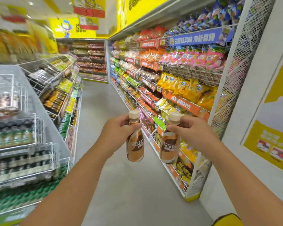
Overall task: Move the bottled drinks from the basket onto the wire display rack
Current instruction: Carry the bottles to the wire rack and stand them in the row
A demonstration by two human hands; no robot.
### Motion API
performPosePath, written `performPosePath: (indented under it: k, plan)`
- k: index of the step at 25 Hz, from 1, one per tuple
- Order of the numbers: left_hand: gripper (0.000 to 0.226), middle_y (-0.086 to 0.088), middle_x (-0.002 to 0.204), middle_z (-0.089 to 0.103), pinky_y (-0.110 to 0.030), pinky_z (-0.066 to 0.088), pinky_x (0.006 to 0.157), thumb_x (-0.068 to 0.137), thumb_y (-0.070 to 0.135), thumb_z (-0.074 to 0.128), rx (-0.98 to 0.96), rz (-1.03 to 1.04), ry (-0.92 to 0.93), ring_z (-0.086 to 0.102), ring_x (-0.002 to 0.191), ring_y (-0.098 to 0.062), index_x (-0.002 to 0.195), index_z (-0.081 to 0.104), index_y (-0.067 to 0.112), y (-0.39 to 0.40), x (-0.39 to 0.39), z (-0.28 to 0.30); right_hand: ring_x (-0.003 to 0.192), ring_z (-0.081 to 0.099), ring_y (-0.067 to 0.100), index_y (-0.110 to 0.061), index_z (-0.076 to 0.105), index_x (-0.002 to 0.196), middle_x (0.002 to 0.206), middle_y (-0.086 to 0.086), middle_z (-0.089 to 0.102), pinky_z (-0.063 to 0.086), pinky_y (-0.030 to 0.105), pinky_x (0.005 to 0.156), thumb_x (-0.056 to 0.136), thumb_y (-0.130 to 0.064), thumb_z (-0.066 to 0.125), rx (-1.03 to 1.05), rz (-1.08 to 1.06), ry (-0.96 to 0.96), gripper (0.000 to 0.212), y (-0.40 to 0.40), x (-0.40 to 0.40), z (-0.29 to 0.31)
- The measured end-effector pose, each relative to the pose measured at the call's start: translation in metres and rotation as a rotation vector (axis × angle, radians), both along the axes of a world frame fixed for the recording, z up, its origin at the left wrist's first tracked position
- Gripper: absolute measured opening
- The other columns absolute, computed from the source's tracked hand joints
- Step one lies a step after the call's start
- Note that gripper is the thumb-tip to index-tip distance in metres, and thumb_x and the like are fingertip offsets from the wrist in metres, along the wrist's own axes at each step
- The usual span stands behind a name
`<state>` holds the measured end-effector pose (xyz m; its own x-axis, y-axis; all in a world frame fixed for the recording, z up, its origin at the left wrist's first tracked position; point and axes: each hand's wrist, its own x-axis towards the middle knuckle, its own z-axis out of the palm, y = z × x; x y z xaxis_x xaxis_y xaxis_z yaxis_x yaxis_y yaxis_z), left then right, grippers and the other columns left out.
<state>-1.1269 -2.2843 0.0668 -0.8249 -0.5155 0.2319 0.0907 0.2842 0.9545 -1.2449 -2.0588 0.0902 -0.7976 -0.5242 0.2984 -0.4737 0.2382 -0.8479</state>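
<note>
My left hand [117, 129] grips the neck of a brown Nescafe coffee bottle [135, 144] with a tan cap. A second Nescafe bottle [169, 147] of the same kind hangs from my right hand [189, 129], which pinches it just below the cap. Both bottles hang upright in mid-air over the aisle floor, a little apart. The wire display rack [20, 144] stands at the left, blurred, its tiers filled with rows of bottled drinks. No basket is in view.
A long snack shelf [178, 88] packed with bagged goods runs along the right side of the aisle. More stocked wire shelves [60, 88] line the left. The grey floor [129, 185] stretches ahead to a back shelf. A white wall with a yellow poster [271, 131] is at the right.
</note>
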Motion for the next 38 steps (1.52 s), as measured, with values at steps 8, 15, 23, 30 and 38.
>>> performPosePath:
  k: [8, 15, 23, 30, 38]
  plan:
    - [0.019, 0.016, 0.096, 0.078, -0.046, 0.059, 0.093, 0.08, 0.036, 0.084, -0.082, 0.358, -0.054, 0.074, 0.094, -0.007, 0.095, 0.078, 0.044, -0.131, 0.139, 0.007, 0.086, 0.074, 0.007, -0.024, 0.081, 0.093, 0.088, -0.008, 0.08, 0.054, 0.023, 0.078, 0.084, -0.02, 0.083, -0.019, 0.344, -0.062, 0.011, -0.167, 0.071, -0.005]
    - [0.014, 0.021, 0.097, 0.077, -0.045, 0.059, 0.091, 0.083, 0.038, 0.082, -0.097, 0.47, -0.077, 0.072, 0.094, -0.004, 0.094, 0.077, 0.045, -0.278, 0.261, 0.009, 0.072, 0.069, -0.006, -0.03, 0.079, 0.086, 0.083, -0.011, 0.079, 0.048, 0.005, 0.063, 0.088, -0.017, 0.078, -0.093, 0.498, -0.078, 0.013, -0.351, 0.168, -0.006]
    - [0.022, 0.021, 0.101, 0.077, -0.045, 0.059, 0.092, 0.08, 0.043, 0.084, -0.101, 0.59, -0.118, 0.071, 0.099, -0.006, 0.101, 0.076, 0.042, -0.462, 0.363, 0.019, 0.068, 0.067, -0.004, -0.023, 0.081, 0.09, 0.079, -0.011, 0.078, 0.045, 0.006, 0.057, 0.087, -0.018, 0.08, -0.116, 0.559, -0.128, 0.006, -0.55, 0.249, -0.004]
    - [0.021, 0.019, 0.095, 0.078, -0.036, 0.062, 0.08, 0.085, 0.035, 0.082, -0.047, 0.668, -0.112, 0.074, 0.089, -0.006, 0.105, 0.076, 0.035, -0.599, 0.353, 0.0, 0.074, 0.071, 0.003, -0.027, 0.082, 0.088, 0.083, -0.009, 0.079, 0.047, 0.007, 0.057, 0.084, -0.025, 0.083, -0.056, 0.652, -0.136, 0.004, -0.71, 0.239, -0.024]
    - [0.014, 0.022, 0.088, 0.076, -0.022, 0.056, 0.067, 0.083, 0.034, 0.083, -0.032, 0.835, -0.126, 0.073, 0.085, -0.003, 0.094, 0.076, 0.038, -0.766, 0.312, 0.009, 0.081, 0.072, 0.013, -0.027, 0.082, 0.089, 0.082, -0.005, 0.078, 0.052, 0.025, 0.071, 0.08, -0.032, 0.086, -0.033, 0.776, -0.188, 0.011, -0.91, 0.191, -0.021]
